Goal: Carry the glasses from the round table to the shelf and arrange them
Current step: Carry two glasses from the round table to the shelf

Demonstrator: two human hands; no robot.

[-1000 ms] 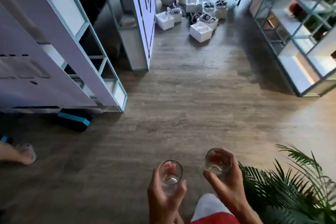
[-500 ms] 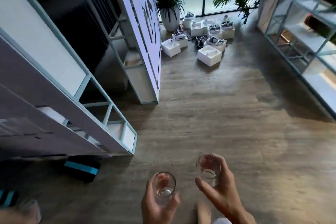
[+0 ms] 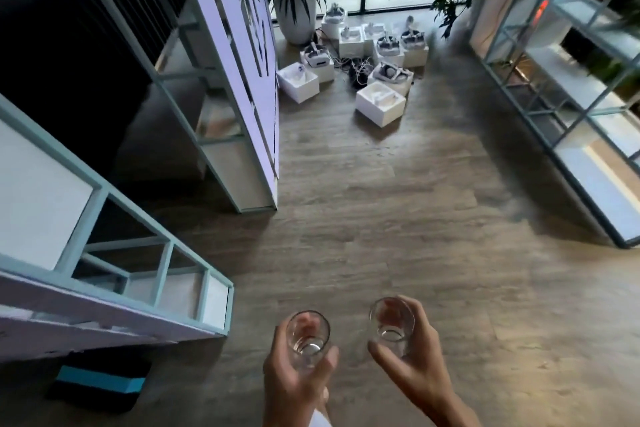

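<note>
Glasses in transit: left hand wraps left glass, right hand wraps right glass, both upright. Palm fronds gone from view, shelf nearer; you advance, placing not begun.

head view (wide-angle), facing forward, downward

Both forearms are bare, with no sleeve reaching the wrists. The left hand and the right hand wear no rings, watch or gloves. A sliver of white clothing shows near, between the arms.
</note>
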